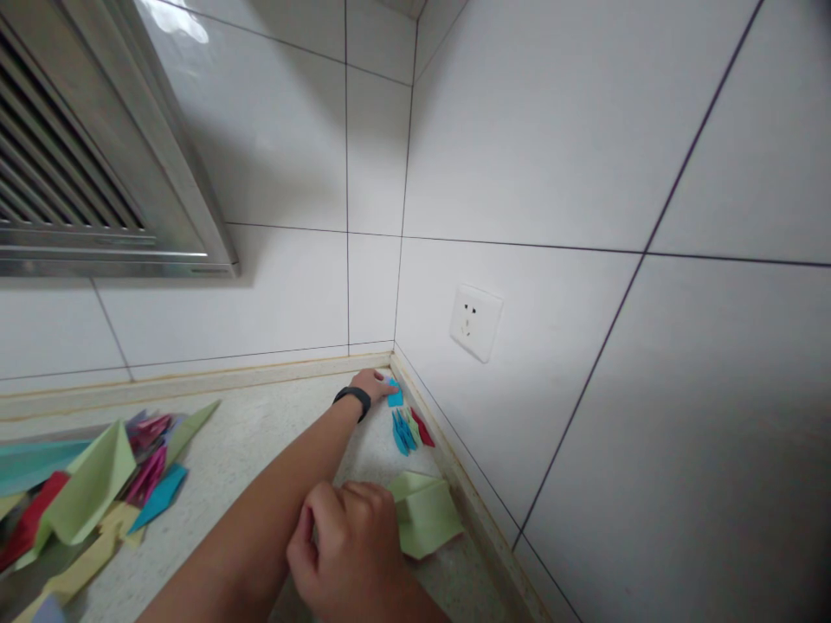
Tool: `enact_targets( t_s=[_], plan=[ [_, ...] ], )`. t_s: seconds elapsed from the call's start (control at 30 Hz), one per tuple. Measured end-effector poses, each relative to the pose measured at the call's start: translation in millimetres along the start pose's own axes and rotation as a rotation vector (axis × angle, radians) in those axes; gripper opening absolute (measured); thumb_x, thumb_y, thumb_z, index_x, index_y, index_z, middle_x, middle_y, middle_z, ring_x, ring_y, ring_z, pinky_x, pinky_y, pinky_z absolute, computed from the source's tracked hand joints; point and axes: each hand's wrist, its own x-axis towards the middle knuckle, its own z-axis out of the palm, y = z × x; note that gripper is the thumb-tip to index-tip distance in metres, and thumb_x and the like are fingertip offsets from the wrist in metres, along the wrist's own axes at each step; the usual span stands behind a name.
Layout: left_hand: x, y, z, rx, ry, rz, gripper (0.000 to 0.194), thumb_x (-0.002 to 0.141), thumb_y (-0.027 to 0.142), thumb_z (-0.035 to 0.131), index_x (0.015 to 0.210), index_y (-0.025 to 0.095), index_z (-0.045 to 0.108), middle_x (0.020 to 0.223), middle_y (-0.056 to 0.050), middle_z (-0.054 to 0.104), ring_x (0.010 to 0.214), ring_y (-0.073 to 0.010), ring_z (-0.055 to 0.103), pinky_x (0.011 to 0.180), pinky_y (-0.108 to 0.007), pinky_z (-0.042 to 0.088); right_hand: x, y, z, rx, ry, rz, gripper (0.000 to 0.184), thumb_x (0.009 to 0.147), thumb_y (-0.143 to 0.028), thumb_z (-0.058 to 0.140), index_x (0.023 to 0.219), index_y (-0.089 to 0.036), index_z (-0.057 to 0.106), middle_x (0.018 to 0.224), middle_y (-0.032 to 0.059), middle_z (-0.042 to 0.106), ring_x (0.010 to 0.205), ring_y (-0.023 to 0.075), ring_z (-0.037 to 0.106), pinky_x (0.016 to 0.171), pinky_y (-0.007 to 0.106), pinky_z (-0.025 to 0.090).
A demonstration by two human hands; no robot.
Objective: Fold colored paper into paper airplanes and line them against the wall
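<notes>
My left hand (371, 382), with a dark band on its wrist, stretches to the far corner of the counter. Its fingers close on a small blue folded paper (395, 396) lying there. Just nearer stand several small folded papers in a row: blue ones (402, 433), a pale green one and a red one (421, 427). In the foreground my right hand (351, 541) is curled into a loose fist, and nothing shows in it. Beside its knuckles lies a larger pale green folded paper (428, 515), partly hidden by the hand.
On the counter (260, 428) at left lies a heap of colored folded papers (97, 493). Tiled walls meet behind the corner, with a socket (476, 323) on the right wall. A metal range hood (188, 216) juts in at upper left.
</notes>
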Motion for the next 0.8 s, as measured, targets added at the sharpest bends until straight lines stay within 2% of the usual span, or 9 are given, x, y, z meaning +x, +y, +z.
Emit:
enact_targets(
  t_s=[0.13,0.3,0.4,0.57,0.7,0.8],
  plan=[
    [-4.9,3.9,-4.4,-0.051,-0.047,0.002,0.053,0.063,0.05,0.076,0.1,0.014,0.066,0.085,-0.009,0.074,0.073,-0.0184,0.066,0.059,-0.023,0.046,-1.3,0.5,2.0,-0.016,-0.001,0.016,0.004,0.077,-0.021,0.049,0.075,-0.023,0.046,0.06,-0.0017,0.055,0.056,0.0175,0.05,0.056,0.031,0.026],
    [-14.2,4.3,-7.7,-0.092,-0.127,0.0,0.035,0.071,0.046,0.07,0.082,0.012,0.069,0.075,-0.008,0.073,0.054,-0.0127,0.06,0.047,-0.021,0.04,-1.8,-0.4,0.3,-0.019,-0.03,0.021,0.003,0.077,-0.022,0.05,0.075,-0.022,0.047,0.06,-0.0005,0.056,0.057,0.017,0.051,0.057,0.029,0.029],
    [-19.3,4.6,-6.2,-0.116,-0.153,-0.017,0.033,0.071,0.039,0.071,0.089,0.012,0.067,0.073,-0.007,0.073,0.05,-0.0114,0.058,0.044,-0.02,0.039,-1.4,-0.5,-0.4,-0.027,-0.037,0.024,0.003,0.076,-0.022,0.051,0.076,-0.023,0.048,0.06,-0.0002,0.056,0.057,0.0178,0.051,0.057,0.029,0.03],
    [-22.2,8.2,-2.4,-0.157,-0.148,-0.043,0.047,0.072,0.034,0.071,0.111,0.011,0.059,0.073,-0.007,0.073,0.048,-0.011,0.057,0.043,-0.02,0.038,-0.6,-0.7,-0.4,-0.024,-0.027,0.02,0.003,0.076,-0.021,0.051,0.075,-0.023,0.048,0.059,-0.0004,0.056,0.056,0.0177,0.051,0.056,0.029,0.03],
    [-22.7,10.3,-1.7,-0.178,-0.143,-0.04,0.046,0.071,0.036,0.073,0.108,0.011,0.061,0.074,-0.006,0.073,0.05,-0.0113,0.059,0.045,-0.02,0.04,0.3,-1.3,-2.1,-0.02,-0.047,0.036,0.002,0.076,-0.022,0.051,0.076,-0.023,0.049,0.06,-0.0004,0.057,0.056,0.0179,0.052,0.056,0.029,0.029],
    [-24.5,11.1,-3.5,-0.201,-0.14,-0.035,0.037,0.072,0.041,0.071,0.095,0.012,0.066,0.072,-0.006,0.072,0.05,-0.012,0.059,0.045,-0.021,0.039,0.7,-1.0,-2.8,-0.016,-0.047,0.027,0.002,0.076,-0.022,0.05,0.075,-0.023,0.049,0.06,-0.0004,0.057,0.056,0.0177,0.052,0.056,0.029,0.029]
  ],
)
